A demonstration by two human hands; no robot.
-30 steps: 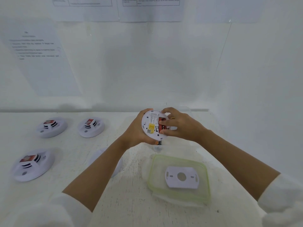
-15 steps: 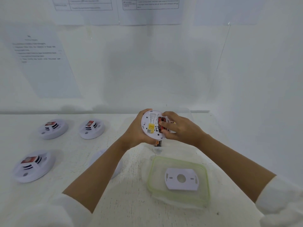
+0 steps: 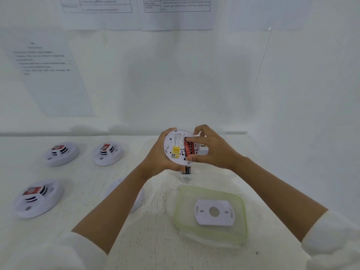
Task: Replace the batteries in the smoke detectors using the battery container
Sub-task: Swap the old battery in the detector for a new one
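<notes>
Smoke detectors are counted at five. One held detector [image 3: 176,148] is turned with its flat back to the camera. Three lie dome-up on the left of the table [image 3: 155,240]: far-left detector [image 3: 61,153], middle detector [image 3: 108,153] and near-left detector [image 3: 38,197]. A fifth detector [image 3: 139,199] is largely hidden behind the left forearm. All are round discs of smooth white plastic, and the three at left carry red labels on raised, slotted centres.

The held detector is gripped at its rim by the left hand [image 3: 158,159], fingers curled around it. Two red batteries [image 3: 188,148], cylindrical, are seen side by side in its open compartment. They are pinched by the right hand [image 3: 213,151], forefinger along the top and thumb at the lower end, the other fingers curled above.

One black battery [image 3: 186,170] with a copper band shows just below the disc, and whether it stands inside the clear battery container [image 3: 187,178] cannot be told. One rectangular translucent lid [image 3: 180,217] with a pale green rim lies nearer, and one flat white mounting plate [image 3: 214,212] with a round central hole rests on it.

The table is white, matt and slightly speckled. White walls enclose it, and three printed sheets [image 3: 50,75] are fixed there, their text too blurred to read.
</notes>
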